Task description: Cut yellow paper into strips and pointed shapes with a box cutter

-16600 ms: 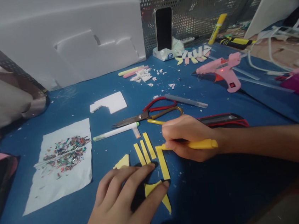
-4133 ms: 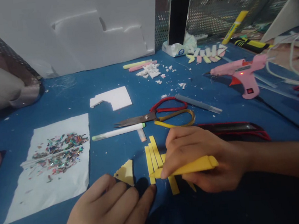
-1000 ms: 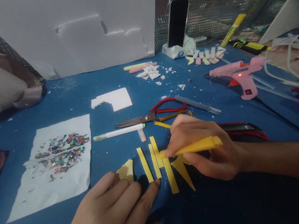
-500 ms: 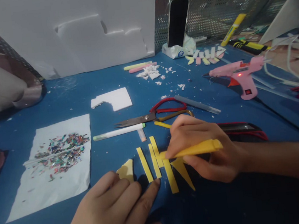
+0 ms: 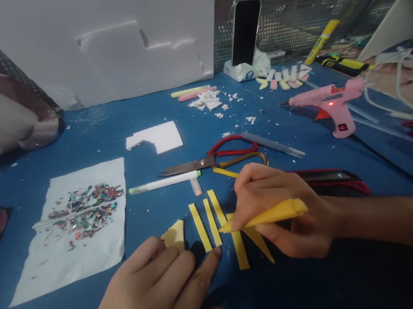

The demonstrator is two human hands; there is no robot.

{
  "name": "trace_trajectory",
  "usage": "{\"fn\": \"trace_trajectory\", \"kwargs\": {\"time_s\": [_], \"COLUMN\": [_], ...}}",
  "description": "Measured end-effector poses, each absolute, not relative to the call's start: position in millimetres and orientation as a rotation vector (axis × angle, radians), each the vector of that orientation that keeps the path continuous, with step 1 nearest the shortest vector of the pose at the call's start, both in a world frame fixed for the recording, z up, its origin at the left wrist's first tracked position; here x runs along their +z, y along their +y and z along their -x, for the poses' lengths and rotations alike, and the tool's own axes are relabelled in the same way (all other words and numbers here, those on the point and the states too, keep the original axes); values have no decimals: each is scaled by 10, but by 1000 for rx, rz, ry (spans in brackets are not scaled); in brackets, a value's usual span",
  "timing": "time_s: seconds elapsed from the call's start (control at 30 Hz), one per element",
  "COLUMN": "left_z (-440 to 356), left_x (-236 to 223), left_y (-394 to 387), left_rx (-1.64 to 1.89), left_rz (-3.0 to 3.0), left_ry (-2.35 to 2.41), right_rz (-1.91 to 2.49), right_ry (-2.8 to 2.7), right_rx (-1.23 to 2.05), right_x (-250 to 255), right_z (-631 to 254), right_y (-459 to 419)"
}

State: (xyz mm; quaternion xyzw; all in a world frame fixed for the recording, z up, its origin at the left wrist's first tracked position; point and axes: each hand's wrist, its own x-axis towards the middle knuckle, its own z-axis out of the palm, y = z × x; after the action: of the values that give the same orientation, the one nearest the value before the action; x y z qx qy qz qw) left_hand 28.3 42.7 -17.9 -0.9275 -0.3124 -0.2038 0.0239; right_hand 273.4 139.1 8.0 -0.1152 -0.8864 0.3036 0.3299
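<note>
My right hand (image 5: 278, 201) grips a yellow marker (image 5: 268, 215), its tip at the right edge of a narrow yellow strip (image 5: 212, 222). My left hand (image 5: 154, 288) rests on the table, index finger stretched to the lower end of that strip, the other fingers loosely bent. Another yellow strip (image 5: 200, 228) lies to its left, and a third strip (image 5: 217, 207) stands close on its right. Partly under my right hand are a wider yellow strip (image 5: 240, 249) and a pointed yellow piece (image 5: 260, 243). Behind my left knuckles, a jagged yellow piece (image 5: 175, 235) is partly hidden.
Scissors (image 5: 207, 162) and a white marker (image 5: 165, 182) lie beyond the strips. A pink glue gun (image 5: 334, 102) sits right, its light lit. Shiny flakes cover a white paper sheet (image 5: 63, 265) at left. At the back, a phone (image 5: 246, 32) stands upright near a white board (image 5: 146, 3).
The marker tip has moved slightly left and down, onto the narrow strip's edge. The strips at right have shifted a little. My left hand has stayed nearly still.
</note>
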Motion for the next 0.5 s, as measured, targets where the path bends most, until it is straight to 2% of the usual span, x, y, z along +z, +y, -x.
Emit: {"fn": "trace_trajectory", "kwargs": {"time_s": [0.27, 0.5], "left_z": [-293, -298], "left_x": [-159, -121], "left_y": [430, 449], "left_rx": [-641, -647], "left_rz": [2863, 2860], "left_ry": [-951, -956], "right_rz": [464, 366], "right_ry": [-2296, -2343], "right_rx": [772, 813], "right_x": [72, 79], "right_z": [-2719, -2714], "right_y": [1391, 1395]}}
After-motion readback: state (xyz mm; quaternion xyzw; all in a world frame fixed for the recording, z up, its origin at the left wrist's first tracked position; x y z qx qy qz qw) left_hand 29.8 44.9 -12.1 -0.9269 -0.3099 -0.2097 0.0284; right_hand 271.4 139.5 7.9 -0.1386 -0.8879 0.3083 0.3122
